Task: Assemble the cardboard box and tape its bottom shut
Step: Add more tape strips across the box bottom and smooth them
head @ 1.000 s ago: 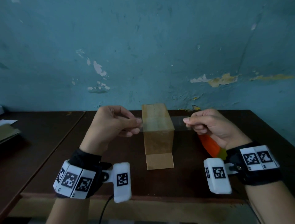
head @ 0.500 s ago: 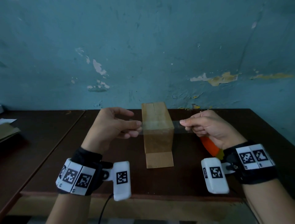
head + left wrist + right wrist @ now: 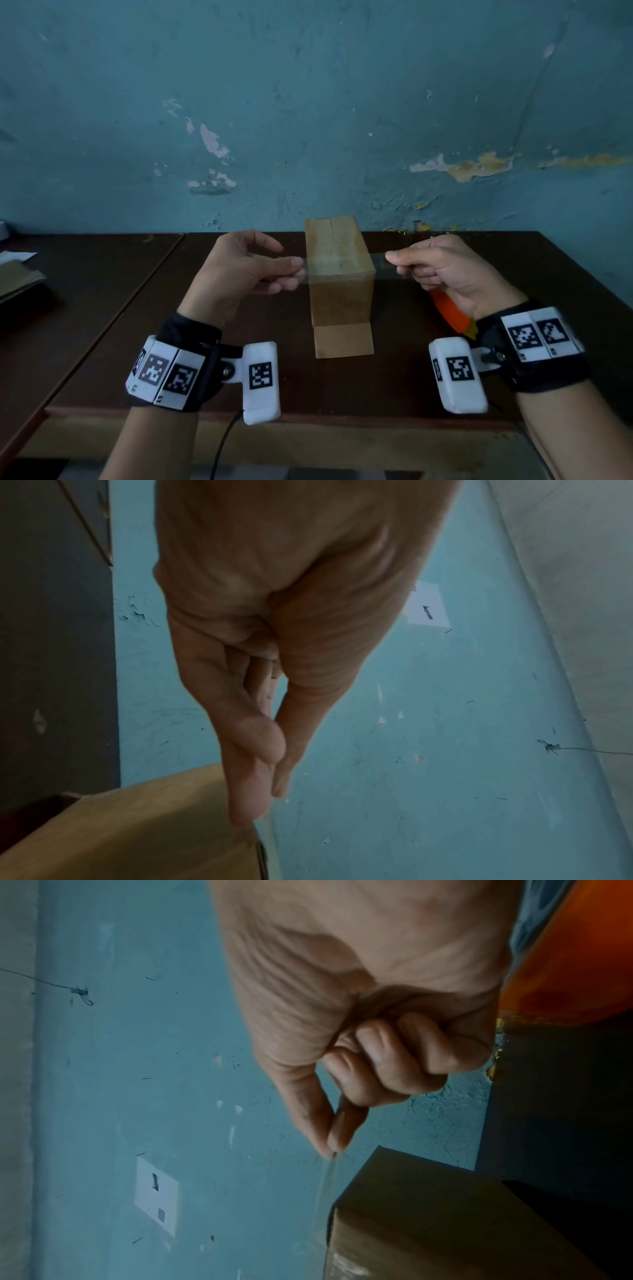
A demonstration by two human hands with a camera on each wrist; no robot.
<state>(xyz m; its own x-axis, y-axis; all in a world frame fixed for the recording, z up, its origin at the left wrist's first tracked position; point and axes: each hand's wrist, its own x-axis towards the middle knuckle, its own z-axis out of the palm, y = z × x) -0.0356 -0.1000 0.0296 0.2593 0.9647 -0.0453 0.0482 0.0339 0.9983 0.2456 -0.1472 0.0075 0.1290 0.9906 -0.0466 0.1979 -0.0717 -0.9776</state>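
A small brown cardboard box (image 3: pixel 339 274) stands on the dark wooden table (image 3: pixel 342 383), closed flaps facing up, one flap lying flat on the table at its near side. A strip of clear tape (image 3: pixel 337 265) stretches across the box's top, near its front edge. My left hand (image 3: pixel 298 269) pinches the tape's left end between thumb and fingers, beside the box (image 3: pixel 137 840). My right hand (image 3: pixel 394 258) pinches the right end (image 3: pixel 330 1153) just off the box's (image 3: pixel 428 1218) right edge; its other fingers curl round an orange tool (image 3: pixel 450 313).
A peeling blue wall (image 3: pixel 308 120) rises right behind the table. A second table (image 3: pixel 51 291) adjoins on the left and carries flat cardboard (image 3: pixel 17 277) and white paper (image 3: pixel 17 256). A black cable (image 3: pixel 222 445) hangs below the front edge.
Both hands have lowered a little with the stretched tape, bringing it down onto the box's top. The right hand has shifted slightly left.
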